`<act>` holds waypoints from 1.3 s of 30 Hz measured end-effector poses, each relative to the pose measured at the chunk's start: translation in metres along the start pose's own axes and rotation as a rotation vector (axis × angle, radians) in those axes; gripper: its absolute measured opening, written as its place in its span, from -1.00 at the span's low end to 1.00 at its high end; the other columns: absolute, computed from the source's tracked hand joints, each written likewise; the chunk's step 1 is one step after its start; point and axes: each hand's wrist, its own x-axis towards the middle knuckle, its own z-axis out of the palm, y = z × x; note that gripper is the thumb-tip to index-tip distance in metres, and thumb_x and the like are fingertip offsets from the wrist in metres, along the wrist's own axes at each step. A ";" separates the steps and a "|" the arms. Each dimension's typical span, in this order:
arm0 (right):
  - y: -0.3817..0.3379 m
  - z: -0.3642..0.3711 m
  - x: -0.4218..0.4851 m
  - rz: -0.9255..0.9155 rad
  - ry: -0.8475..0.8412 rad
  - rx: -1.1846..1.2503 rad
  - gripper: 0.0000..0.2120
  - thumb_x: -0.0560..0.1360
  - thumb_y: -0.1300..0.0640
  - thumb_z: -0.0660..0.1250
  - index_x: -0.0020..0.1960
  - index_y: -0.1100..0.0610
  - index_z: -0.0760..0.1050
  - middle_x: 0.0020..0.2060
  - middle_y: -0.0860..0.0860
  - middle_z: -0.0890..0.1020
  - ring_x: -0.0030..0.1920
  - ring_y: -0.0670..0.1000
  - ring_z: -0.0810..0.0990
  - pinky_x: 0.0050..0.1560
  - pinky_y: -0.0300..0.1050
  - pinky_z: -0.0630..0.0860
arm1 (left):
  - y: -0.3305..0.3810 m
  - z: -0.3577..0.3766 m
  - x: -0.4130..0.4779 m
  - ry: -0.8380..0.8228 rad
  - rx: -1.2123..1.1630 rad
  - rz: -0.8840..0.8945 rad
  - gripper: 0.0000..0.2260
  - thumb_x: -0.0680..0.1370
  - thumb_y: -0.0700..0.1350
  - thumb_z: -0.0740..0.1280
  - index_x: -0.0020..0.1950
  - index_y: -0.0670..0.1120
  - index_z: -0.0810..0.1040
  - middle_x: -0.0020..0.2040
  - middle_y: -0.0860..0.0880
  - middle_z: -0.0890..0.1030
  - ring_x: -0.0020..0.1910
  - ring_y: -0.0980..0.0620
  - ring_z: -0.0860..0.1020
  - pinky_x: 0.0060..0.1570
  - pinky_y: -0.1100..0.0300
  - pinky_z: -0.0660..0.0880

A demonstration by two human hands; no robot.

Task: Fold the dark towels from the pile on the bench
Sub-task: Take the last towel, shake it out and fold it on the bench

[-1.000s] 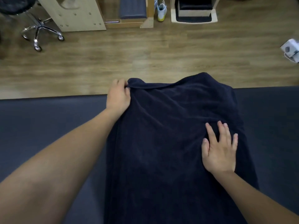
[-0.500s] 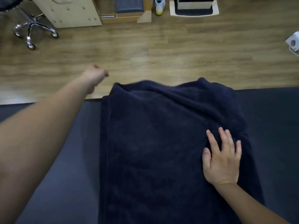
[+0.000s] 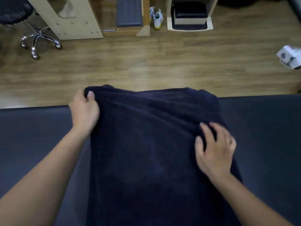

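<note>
My left hand (image 3: 84, 110) pinches the far left corner of the dark towel (image 3: 146, 152). The thumb lies on top of the cloth and the other fingers are tucked under the edge, where I cannot see them. My right hand (image 3: 215, 150) sits on the towel's right side, nearer to me. Its fingers are curled and the thumb is drawn in, so it grips a small bunch of cloth. That hand is a little blurred, and I cannot make out how much fabric it has gathered.

The towel lies on the padded bench (image 3: 32, 136), with its long axis running straight away from me, from the bottom of the view to the bench's far edge. The far end rises in a soft hump, and its corners reach just past that edge, over the wooden floor (image 3: 146, 62). A ridge of cloth slants from the left corner down toward the right hand. The near end is cut off by the bottom of the view, so I cannot tell its full length or how many layers it has.

Both forearms come in from the lower corners. The left is stretched far forward and the right is bent in shorter.

Beyond the bench stand a stool on a chrome wheeled base (image 3: 37, 41), pale wooden furniture (image 3: 73, 18) and a pair of light shoes (image 3: 157, 18). A white object (image 3: 290, 57) at the right edge is blurred and partly cut off.
</note>
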 end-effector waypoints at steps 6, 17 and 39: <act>0.014 0.004 0.144 0.813 -0.199 0.527 -0.50 0.53 -0.19 0.28 0.28 0.15 0.50 0.23 0.11 0.56 0.23 0.20 0.52 0.12 0.01 0.46 | -0.025 0.018 0.009 -0.149 0.047 -0.372 -0.66 0.63 0.03 0.18 -0.05 -0.24 0.54 -0.09 -0.14 0.58 -0.07 -0.18 0.50 -0.16 0.07 0.35; 0.048 0.041 0.182 0.504 -0.072 0.082 -0.67 0.63 -0.11 0.10 0.09 0.13 0.46 0.05 0.20 0.62 0.15 0.26 0.52 0.26 0.11 0.26 | -0.026 0.065 0.028 0.082 0.492 0.007 -0.68 0.69 0.08 0.04 0.09 -0.08 0.48 0.00 -0.30 0.60 0.01 -0.37 0.54 -0.08 -0.08 0.40; 0.024 0.035 0.074 -0.134 -0.382 -0.274 -0.36 0.57 -0.33 -0.15 0.60 -0.13 -0.03 0.61 -0.01 -0.05 0.60 0.08 -0.14 0.51 0.35 -0.17 | -0.080 0.058 -0.095 -0.284 0.711 0.395 -0.38 0.60 0.34 -0.07 0.62 0.18 -0.06 0.66 0.00 -0.08 0.63 -0.09 -0.15 0.49 -0.37 -0.14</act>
